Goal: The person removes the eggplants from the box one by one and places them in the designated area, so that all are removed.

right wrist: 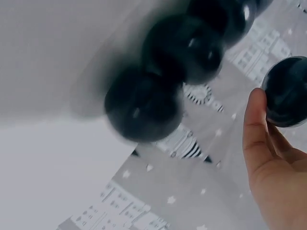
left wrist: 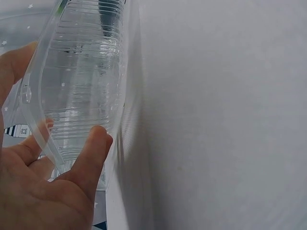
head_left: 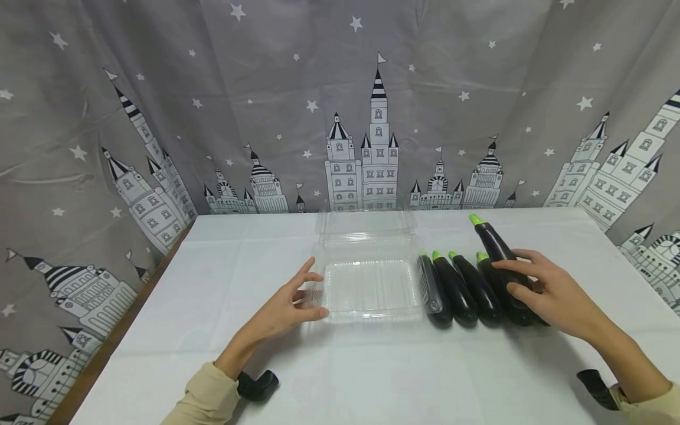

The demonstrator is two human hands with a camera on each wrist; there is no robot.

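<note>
**Hand Positions at the Clear Container and the Aubergine Row**

Left hand (head_left: 284,310): located left of centre in the head view. The grip is loose, with fingers nearly straight and spread. The fingertips touch the left edge of the clear plastic container (head_left: 372,283). In the left wrist view, the thumb (left wrist: 91,153) lies against the ribbed wall of the container (left wrist: 81,81), and the rim passes between thumb and palm.

Container: stands at the centre of the head view on the white bench (head_left: 372,372). Its hinged lid (head_left: 366,224) is open and lies back toward the curtain.

Right hand (head_left: 547,289): located right of centre in the head view. The grip is curled round the lower end of one aubergine (head_left: 496,245). This aubergine is raised and tilted, with its green tip pointing to the upper left, above the others. In the right wrist view, the dark rounded end of the aubergine (right wrist: 288,91) sits against the fingers at the right edge of the frame.

Aubergine row (head_left: 462,289): four more aubergines lie side by side on the bench, just right of the container. The leftmost touches the container wall. Green tips point away from the person.

Background: a grey curtain (head_left: 212,118) printed with castles and stars hangs behind the bench.
</note>
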